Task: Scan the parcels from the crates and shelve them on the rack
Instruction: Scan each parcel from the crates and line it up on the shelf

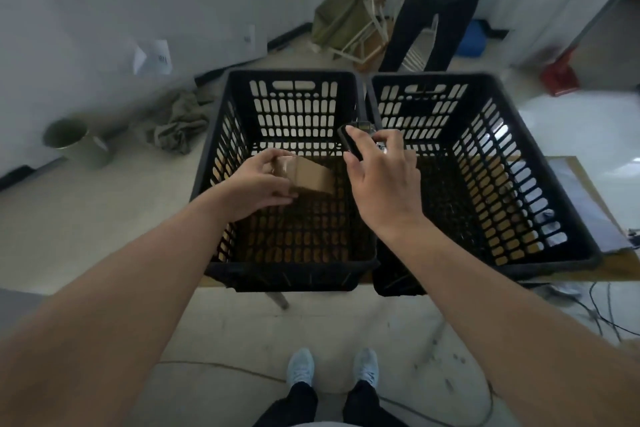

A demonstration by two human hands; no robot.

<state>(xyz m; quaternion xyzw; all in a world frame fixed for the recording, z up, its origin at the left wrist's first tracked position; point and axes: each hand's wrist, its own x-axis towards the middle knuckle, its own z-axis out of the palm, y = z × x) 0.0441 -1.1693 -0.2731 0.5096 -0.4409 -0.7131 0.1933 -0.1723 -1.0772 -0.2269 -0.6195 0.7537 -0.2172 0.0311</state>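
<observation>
Head: boxy cardboard parcel (304, 175) (slatted crate (221, 163))

Bare forearms (114, 274) — dk trousers (294, 406), lt-blue sneakers (300, 367).

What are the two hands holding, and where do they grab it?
The left hand grips a small cardboard box by its near end. The right hand holds a black scanner around its body.

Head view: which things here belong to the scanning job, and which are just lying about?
Job: parcel in left hand; scanner in right hand; left crate; right crate.

Lying about: bucket, cloth, cables.
</observation>
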